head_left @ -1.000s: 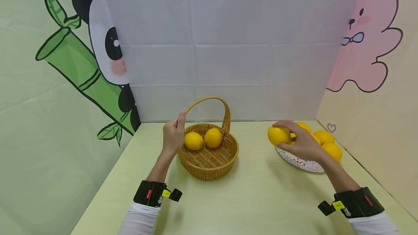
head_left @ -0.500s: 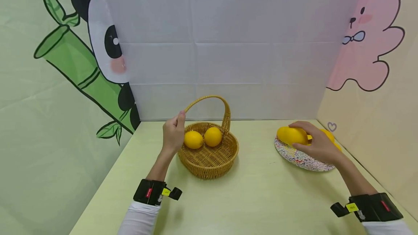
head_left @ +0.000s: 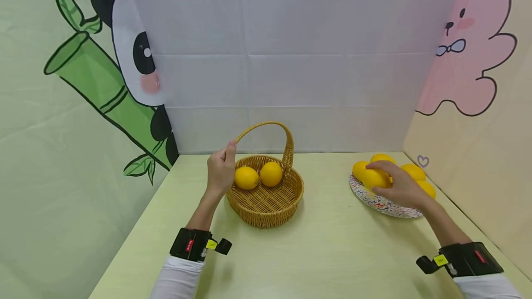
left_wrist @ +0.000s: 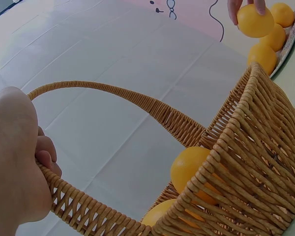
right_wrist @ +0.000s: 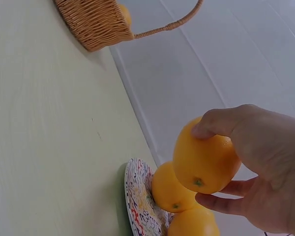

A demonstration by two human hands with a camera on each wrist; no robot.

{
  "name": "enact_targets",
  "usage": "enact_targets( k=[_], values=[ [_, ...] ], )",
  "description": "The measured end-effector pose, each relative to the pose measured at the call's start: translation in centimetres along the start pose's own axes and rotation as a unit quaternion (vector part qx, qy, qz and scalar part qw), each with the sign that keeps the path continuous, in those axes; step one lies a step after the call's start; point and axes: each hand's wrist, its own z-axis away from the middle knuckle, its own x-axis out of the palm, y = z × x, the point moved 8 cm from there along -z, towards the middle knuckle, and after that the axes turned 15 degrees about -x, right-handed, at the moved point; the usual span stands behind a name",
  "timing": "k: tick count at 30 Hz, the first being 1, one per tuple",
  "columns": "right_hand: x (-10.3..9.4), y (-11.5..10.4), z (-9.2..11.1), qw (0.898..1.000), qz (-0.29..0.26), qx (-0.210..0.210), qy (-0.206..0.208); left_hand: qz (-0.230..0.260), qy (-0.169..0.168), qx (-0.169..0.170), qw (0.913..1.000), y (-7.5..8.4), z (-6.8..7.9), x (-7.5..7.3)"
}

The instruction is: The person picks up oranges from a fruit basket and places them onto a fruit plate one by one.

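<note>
My left hand (head_left: 221,170) grips the left side of the arched handle (left_wrist: 88,84) of a brown wicker basket (head_left: 266,219). Two oranges (head_left: 271,174) lie inside, toward the back left of the basket. At the right, my right hand (head_left: 401,186) holds an orange (right_wrist: 205,160) between thumb and fingers, over the front of a speckled plate (head_left: 384,206). More oranges (head_left: 414,171) sit on that plate, partly hidden behind the hand. In the right wrist view, two plate oranges (right_wrist: 172,189) show just below the held one.
A pale table (head_left: 316,253) carries basket and plate, with a stretch of tabletop between them. A plain whitish backdrop (head_left: 291,68) stands behind. Printed side walls, one with a panda (head_left: 137,59), flank the table.
My right hand has moved right and a little down over the plate, then slightly back left. An orange at the plate's left edge now shows beside the held one. Left hand and basket stay put.
</note>
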Motion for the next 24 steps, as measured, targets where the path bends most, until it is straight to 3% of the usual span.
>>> enact_targets(
  k=[11, 24],
  values=[
    [2.1, 0.4, -0.9, 0.999, 0.020, -0.017, -0.047, -0.003, -0.001, -0.008, 1.0000, 0.0, 0.0, 0.0],
    [3.5, 0.2, -1.5, 0.989, 0.100, -0.050, -0.099, -0.002, 0.000, -0.010, 1.0000, 0.0, 0.0, 0.0]
  ],
)
